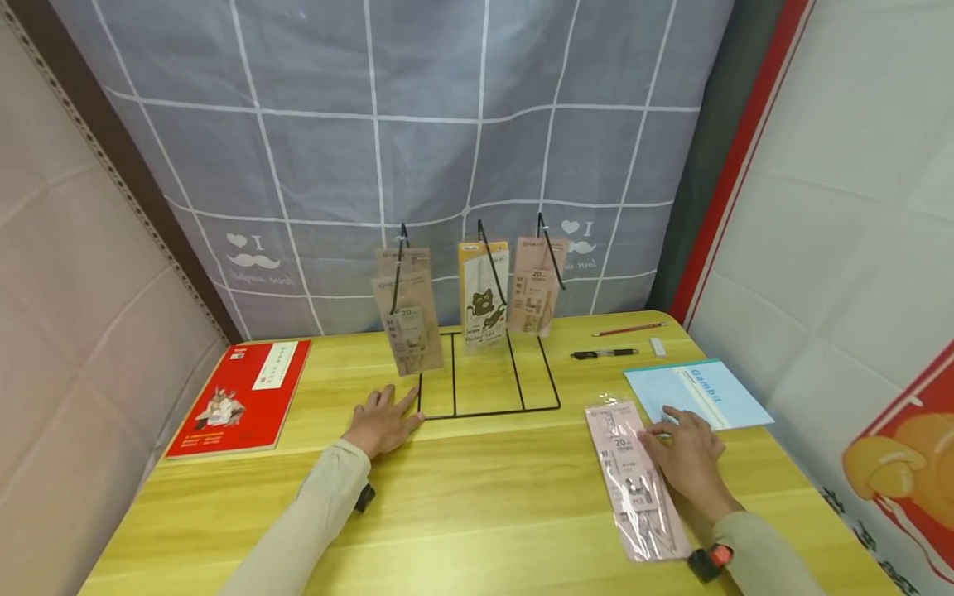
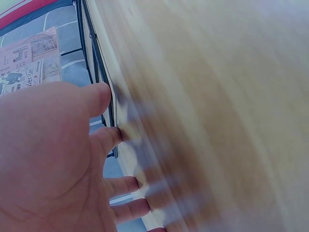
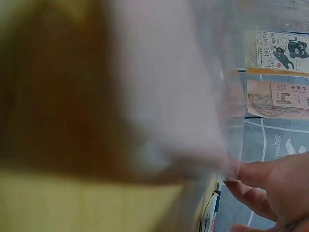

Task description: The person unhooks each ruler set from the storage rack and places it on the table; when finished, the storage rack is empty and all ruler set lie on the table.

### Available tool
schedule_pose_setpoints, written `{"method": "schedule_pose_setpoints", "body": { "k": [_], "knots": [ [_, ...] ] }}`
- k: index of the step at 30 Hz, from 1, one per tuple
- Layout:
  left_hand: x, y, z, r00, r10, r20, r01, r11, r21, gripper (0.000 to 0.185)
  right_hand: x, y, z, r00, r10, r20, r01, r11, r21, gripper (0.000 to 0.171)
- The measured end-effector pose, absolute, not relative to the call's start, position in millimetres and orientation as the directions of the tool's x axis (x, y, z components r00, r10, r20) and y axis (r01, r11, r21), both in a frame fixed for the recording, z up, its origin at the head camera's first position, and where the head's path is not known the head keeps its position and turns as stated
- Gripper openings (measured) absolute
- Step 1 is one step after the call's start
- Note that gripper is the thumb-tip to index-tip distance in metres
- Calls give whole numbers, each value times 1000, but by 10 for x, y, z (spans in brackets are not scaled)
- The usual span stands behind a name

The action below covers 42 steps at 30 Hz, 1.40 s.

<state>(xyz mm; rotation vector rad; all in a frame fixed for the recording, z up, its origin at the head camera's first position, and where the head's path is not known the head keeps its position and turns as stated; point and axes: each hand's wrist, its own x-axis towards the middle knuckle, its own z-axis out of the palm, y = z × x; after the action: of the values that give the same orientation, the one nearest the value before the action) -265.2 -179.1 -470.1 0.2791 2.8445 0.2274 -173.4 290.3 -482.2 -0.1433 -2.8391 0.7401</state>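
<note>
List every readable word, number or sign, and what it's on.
"Gambit": light-blue notebook
"Ruler-set": middle hanging pack
"20": front-left hanging pack; right hanging pack
"20", "PCS": pink pack at right hand
"I", heart, moustache, mirrored: grey curtain
Too small or blurred: red book print, curtain script, remaining pack and notebook print.

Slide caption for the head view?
Left hand at a black wire rack hung with pink and yellow-edged rectangular packets; right hand pinching a long pink plastic-wrapped packet.
</note>
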Motion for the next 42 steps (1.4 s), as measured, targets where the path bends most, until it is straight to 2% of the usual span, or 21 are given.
{"method": "schedule_pose_setpoints", "body": {
  "k": [4,11,19,30,35,42],
  "knots": [
    [-2640,-1793,-4708,-944,214,-252,172,969,180,64,-1745,2912,-4834,-974,145,176,43,874,-483,25],
    [-2642,-1791,-4712,-944,217,-249,177,969,173,64,-1751,2921,-4825,-982,152,112,82,878,-471,24],
    [-2655,-1789,-4717,-943,206,-260,162,970,180,63,-1744,2924,-4824,-979,171,115,103,889,-446,20],
    [-2625,-1787,-4712,-947,207,-245,165,969,181,63,-1748,2987,-4681,-983,131,132,62,899,-433,24],
    [-2579,-1782,-4692,-948,207,-243,163,968,189,64,-1896,2970,-4422,-990,105,99,43,870,-490,34],
    [-2595,-1767,-4699,-951,202,-235,160,970,185,63,-2286,2861,-4005,-987,-2,159,-100,790,-605,50]
  ]
}}
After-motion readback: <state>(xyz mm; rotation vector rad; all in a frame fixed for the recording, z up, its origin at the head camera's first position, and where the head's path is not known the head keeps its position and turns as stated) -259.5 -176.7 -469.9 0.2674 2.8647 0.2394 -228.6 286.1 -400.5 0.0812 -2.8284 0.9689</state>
